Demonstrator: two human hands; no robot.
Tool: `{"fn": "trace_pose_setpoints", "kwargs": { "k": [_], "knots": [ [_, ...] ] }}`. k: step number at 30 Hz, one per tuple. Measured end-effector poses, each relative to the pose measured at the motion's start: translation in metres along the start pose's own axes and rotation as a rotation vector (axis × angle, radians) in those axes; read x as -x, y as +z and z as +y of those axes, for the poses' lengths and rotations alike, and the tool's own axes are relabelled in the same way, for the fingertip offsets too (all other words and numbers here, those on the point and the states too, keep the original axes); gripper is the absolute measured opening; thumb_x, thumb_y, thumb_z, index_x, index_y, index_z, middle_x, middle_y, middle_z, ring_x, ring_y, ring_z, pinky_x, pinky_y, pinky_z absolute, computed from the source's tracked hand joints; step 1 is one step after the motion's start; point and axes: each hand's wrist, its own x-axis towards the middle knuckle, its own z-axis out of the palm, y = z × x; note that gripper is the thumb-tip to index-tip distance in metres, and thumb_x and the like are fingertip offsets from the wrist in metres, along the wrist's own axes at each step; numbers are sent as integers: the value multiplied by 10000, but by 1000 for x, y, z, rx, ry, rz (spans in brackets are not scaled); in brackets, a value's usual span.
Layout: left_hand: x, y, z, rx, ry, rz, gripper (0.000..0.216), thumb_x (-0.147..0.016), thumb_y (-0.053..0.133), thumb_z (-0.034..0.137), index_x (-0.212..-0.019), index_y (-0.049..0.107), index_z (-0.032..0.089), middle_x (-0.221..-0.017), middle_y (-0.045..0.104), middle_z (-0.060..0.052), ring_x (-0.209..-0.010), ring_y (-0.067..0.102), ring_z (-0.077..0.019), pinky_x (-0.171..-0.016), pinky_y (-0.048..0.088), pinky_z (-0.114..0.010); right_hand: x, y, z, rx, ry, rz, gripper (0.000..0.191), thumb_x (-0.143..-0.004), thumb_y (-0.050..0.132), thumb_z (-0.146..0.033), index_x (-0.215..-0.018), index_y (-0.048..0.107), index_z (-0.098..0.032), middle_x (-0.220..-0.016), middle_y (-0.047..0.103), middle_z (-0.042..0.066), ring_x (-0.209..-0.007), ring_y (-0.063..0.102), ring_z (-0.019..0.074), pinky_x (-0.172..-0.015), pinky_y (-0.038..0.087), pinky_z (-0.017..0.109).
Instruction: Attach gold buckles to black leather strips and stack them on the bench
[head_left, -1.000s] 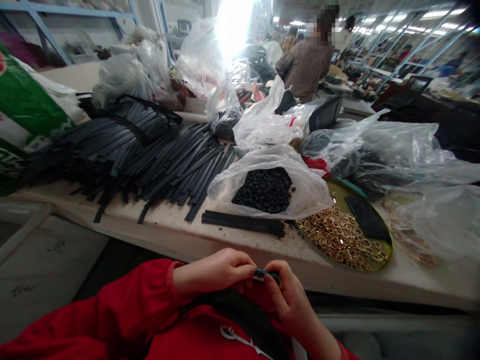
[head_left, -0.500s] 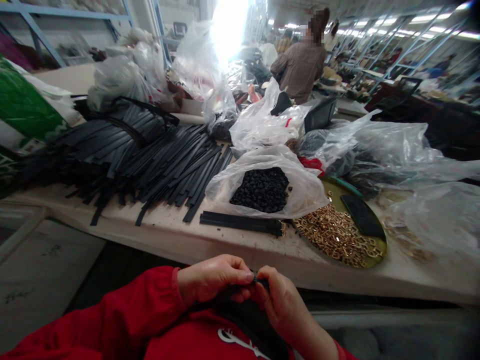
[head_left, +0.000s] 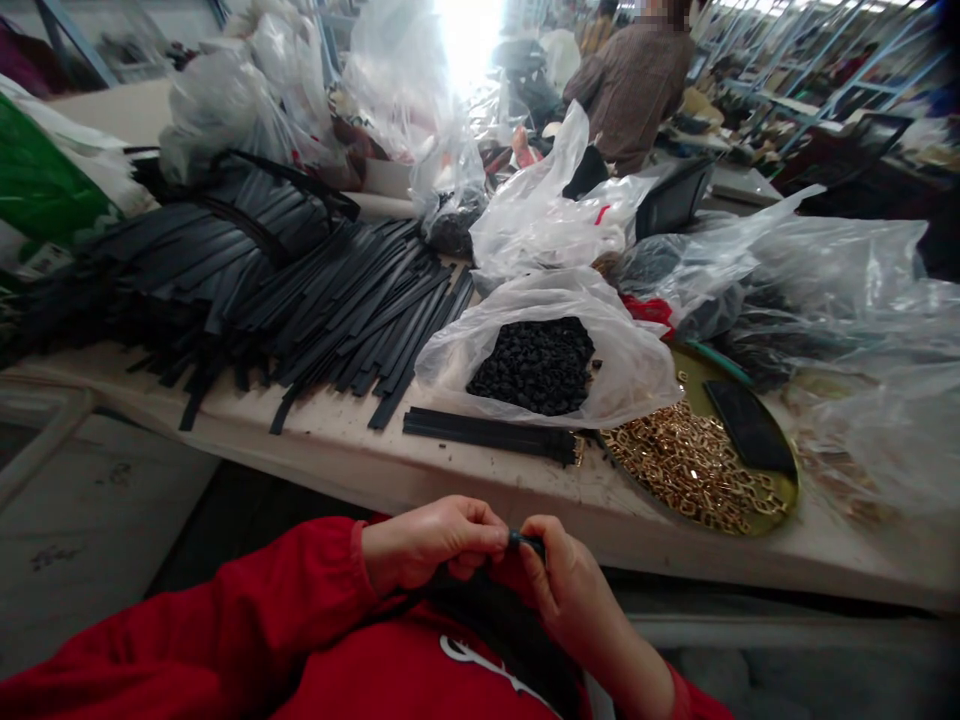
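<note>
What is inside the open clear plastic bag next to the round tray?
A heap of small black pieces fills the clear plastic bag; its folded rim covers the heap's edges and bottom.

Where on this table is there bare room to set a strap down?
Bare table along the near edge, in front of the strip bundle and left of the round tray. Farther back the strip pile and plastic bags crowd everything.

Single head-worn view, looking forward and down. Hands (head_left: 487, 560) close at bottom centre of frame; table (head_left: 465, 480) spans middle; workshop recedes across upper frame.
</note>
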Motion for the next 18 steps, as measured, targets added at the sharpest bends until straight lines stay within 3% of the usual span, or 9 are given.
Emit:
{"fn": "trace_pose_setpoints", "kwargs": {
  "k": [4,8,14,18],
  "knots": [
    [-3,-1,0,-102,45,100,284,-660,642,382,-698,512,133,-539,479,62,-380,262,-16,-386,141,-191,1,2,3,-67,50,8,113,-893,331,-263,-923,422,-203,-698,608,21,-601,592,154,-541,432,249],
    [0,-4,4,-209,58,16,310,-679,622,403,-756,553,111,-674,568,9,-419,310,-19,-391,174,-189,1,-2,3,-197,91,29,209,-903,304,-311,-1034,423,-199,-775,625,34,-684,617,160,-597,464,248],
    [-5,3,-5,-258,112,84,299,-704,584,414,-750,500,131,-601,523,36,-434,331,-34,-406,212,-174,6,8,1,-354,135,22,229,-906,298,-343,-994,451,-197,-801,630,52,-733,621,166,-600,474,240],
    [-7,4,-6,-519,217,174,248,-748,517,380,-746,528,132,-600,526,32,-500,430,-67,-468,314,-179,6,15,1,-399,190,99,249,-905,307,-357,-1014,452,-187,-826,623,55,-736,614,161,-608,476,241]
  ]
}}
